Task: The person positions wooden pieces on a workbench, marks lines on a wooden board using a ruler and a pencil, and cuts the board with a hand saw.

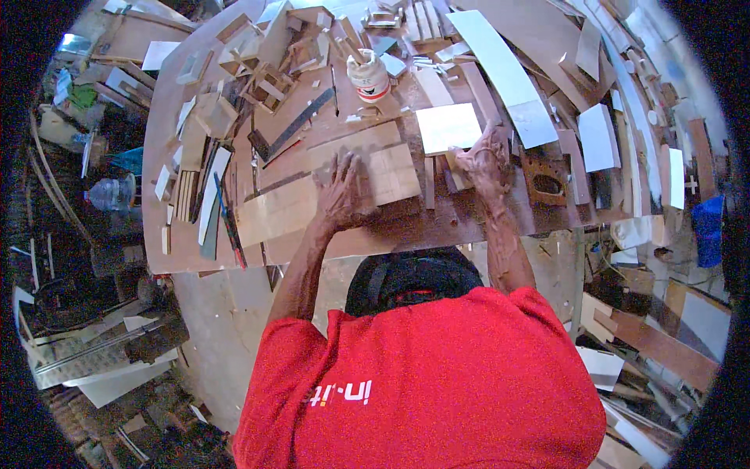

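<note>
My left hand (341, 191) lies with its fingers spread on a light wooden board (273, 211) near the table's front edge. To the right of that hand, another light wood piece (397, 173) shows in line with the board. My right hand (486, 156) is at the lower right corner of a square white panel (449, 127), its fingers bent around that corner. Part of its grip is hidden. Just under the panel are short wood pieces (459, 173). Beyond the left hand, a dark try square (301, 125) rests on the table.
The brown table (375, 238) carries many offcuts. A white tub (368, 82) with sticks stands at the back middle. A long white strip (508, 78) lies to the right, near a wooden block with an oval hole (544, 184). At left are stacked strips (187, 195) and small wooden frames (269, 86).
</note>
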Demonstrator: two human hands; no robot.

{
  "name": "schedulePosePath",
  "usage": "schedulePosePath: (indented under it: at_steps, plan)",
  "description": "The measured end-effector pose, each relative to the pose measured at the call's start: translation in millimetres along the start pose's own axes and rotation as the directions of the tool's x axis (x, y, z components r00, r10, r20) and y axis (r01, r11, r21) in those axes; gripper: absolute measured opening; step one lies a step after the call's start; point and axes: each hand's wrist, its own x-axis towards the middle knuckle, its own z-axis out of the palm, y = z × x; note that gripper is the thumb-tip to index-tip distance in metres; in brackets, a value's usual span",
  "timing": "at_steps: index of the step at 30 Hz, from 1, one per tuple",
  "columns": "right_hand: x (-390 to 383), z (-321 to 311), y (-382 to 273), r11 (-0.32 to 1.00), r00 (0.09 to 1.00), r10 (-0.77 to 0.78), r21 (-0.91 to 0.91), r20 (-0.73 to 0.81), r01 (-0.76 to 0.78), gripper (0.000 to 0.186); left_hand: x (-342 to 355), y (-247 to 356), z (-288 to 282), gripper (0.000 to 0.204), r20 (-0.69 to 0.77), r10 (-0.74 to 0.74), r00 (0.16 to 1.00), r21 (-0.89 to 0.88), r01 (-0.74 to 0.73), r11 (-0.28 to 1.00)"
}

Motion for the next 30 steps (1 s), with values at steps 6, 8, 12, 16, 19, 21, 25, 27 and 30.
schedulePosePath:
  at_steps: [6,8,12,16,19,21,25,27,30]
  plan:
    - [13,-12,1,0.976,0.980,0.015,0.210,0.198,-0.058,0.074,-1,-1,6,0.123,-0.065,0.007,0.998,0.006,-0.007,1.000]
    - [9,-14,-9,0.980,0.991,0.027,0.190,0.135,-0.053,0.062,0,-2,9,0.122,-0.074,0.018,0.997,0.013,-0.017,1.000]
    - [-13,-2,-28,0.981,0.995,-0.053,0.182,-0.079,0.067,0.054,2,-4,11,0.121,-0.077,0.037,0.996,0.038,-0.035,0.999]
    - [-36,6,-48,0.977,0.914,-0.023,0.187,-0.404,0.107,0.046,2,-5,13,0.119,-0.067,0.016,0.998,0.039,-0.013,0.999]
    - [-56,-18,-53,0.954,0.963,-0.038,0.276,-0.268,0.115,0.044,4,-8,17,0.116,-0.111,0.046,0.993,0.048,-0.041,0.998]
    - [-72,-30,-60,0.970,0.976,-0.085,0.208,-0.201,0.127,0.042,6,-11,22,0.114,-0.146,0.060,0.988,0.064,-0.051,0.997]
    - [-94,-30,-75,0.942,0.898,-0.269,0.100,-0.348,0.321,0.033,8,-12,31,0.114,-0.196,0.058,0.979,0.058,-0.048,0.997]
    - [-101,-22,-81,0.947,0.894,-0.280,0.050,-0.351,0.317,0.034,9,-13,32,0.113,-0.198,0.058,0.978,0.052,-0.049,0.997]
    - [-108,-12,-86,0.915,0.842,-0.391,-0.053,-0.372,0.401,0.039,8,-14,32,0.109,-0.259,0.102,0.960,0.078,-0.084,0.993]
